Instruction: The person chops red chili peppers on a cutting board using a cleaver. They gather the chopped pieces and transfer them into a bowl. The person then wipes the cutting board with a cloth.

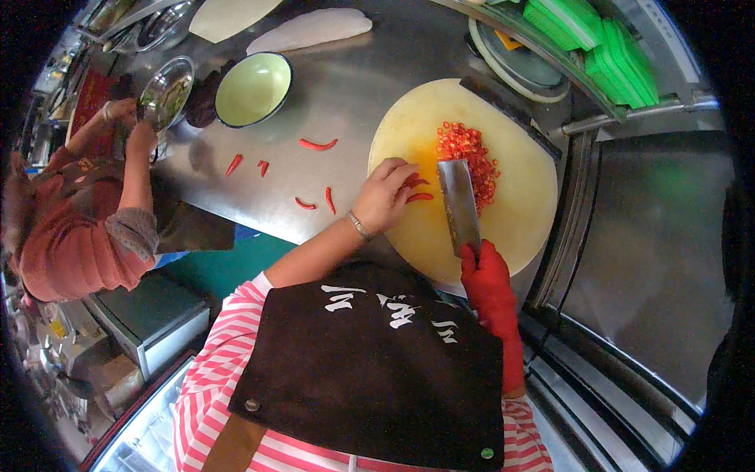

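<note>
A thick round cutting board (519,194) lies on the steel counter in front of me. My right hand (488,277), in a red glove, grips the handle of a cleaver (461,203). Its blade rests over the board, along the left side of a heap of chopped red chilies (463,141). To the left of the blade, my left hand (386,194) is bare, with its fingers bent over several whole red chilies (419,197). Its fingertips partly hide them, and the blade stands apart from them.
Loose red chilies (318,144) are scattered on the steel counter (330,97). Behind them are a light green bowl (253,88) and a pale fillet (309,30). At left, a co-worker (88,224) holds a metal bowl (168,94). Green baskets (619,65) sit on a shelf at upper right.
</note>
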Available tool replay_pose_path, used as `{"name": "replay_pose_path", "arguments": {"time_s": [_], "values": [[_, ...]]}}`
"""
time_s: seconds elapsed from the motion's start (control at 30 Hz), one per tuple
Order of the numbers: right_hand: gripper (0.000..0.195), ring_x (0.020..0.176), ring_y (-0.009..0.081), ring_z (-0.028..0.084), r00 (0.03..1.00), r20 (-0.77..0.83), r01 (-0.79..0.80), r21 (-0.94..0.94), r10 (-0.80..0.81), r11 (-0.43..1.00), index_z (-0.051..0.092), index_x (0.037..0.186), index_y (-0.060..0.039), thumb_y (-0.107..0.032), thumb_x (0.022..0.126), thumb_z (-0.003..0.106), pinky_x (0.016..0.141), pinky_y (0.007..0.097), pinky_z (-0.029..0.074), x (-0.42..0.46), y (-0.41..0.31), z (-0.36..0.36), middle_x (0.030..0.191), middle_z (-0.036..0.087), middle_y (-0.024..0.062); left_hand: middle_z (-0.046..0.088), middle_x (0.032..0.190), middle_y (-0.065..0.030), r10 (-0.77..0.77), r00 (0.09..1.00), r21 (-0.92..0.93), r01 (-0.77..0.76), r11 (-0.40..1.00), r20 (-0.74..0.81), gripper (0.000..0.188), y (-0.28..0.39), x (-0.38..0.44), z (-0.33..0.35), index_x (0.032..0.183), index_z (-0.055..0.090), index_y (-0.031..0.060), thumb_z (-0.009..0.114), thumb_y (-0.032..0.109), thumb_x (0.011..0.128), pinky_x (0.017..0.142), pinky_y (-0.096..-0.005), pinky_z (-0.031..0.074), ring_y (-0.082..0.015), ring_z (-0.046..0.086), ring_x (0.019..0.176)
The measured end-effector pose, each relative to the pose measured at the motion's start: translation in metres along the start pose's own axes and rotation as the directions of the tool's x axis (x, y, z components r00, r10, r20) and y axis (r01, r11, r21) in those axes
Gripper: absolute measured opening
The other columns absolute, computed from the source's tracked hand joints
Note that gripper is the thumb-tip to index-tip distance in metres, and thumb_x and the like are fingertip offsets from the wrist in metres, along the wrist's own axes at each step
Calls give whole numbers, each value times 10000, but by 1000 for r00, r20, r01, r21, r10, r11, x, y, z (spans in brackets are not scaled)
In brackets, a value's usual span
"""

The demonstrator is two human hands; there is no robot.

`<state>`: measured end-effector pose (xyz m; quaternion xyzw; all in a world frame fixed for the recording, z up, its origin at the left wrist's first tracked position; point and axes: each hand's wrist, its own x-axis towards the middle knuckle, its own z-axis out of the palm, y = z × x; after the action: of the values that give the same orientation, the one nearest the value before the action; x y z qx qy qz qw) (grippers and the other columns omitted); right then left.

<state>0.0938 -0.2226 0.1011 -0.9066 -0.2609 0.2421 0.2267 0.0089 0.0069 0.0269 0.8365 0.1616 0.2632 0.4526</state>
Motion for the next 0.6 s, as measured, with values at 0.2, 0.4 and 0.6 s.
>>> {"name": "replay_pose_path", "arguments": {"time_s": [0.2, 0.4, 0.6], "values": [[305, 833, 450, 612, 1000, -2, 12, 5, -12, 1000, 554, 928, -22, -327, 937, 546, 718, 518, 469, 0, -3, -2, 867, 635, 245, 574, 1058, -148, 29, 995, 251, -4, 968, -93, 289, -5, -8, -16, 1042, 640, 68, 706, 69, 761, 778, -406, 512, -334, 591, 915], [333, 842, 437, 619, 995, 75, -61, 29, 59, 998, 560, 931, -23, -354, 947, 522, 739, 513, 472, 1, -15, -10, 875, 637, 246, 612, 1002, -108, 87, 995, 270, -74, 960, -39, 301, -7, -9, -6, 1001, 655, 74, 757, 159, 730, 784, -410, 509, -325, 595, 937], [356, 845, 441, 614, 998, 57, -18, -89, 23, 996, 556, 953, -18, -372, 949, 511, 743, 516, 470, 6, -8, -5, 885, 636, 248, 606, 1001, -92, 230, 972, 295, -232, 927, 42, 293, 1, -13, -1, 987, 646, 84, 742, 144, 716, 784, -417, 488, -306, 584, 888]]}}
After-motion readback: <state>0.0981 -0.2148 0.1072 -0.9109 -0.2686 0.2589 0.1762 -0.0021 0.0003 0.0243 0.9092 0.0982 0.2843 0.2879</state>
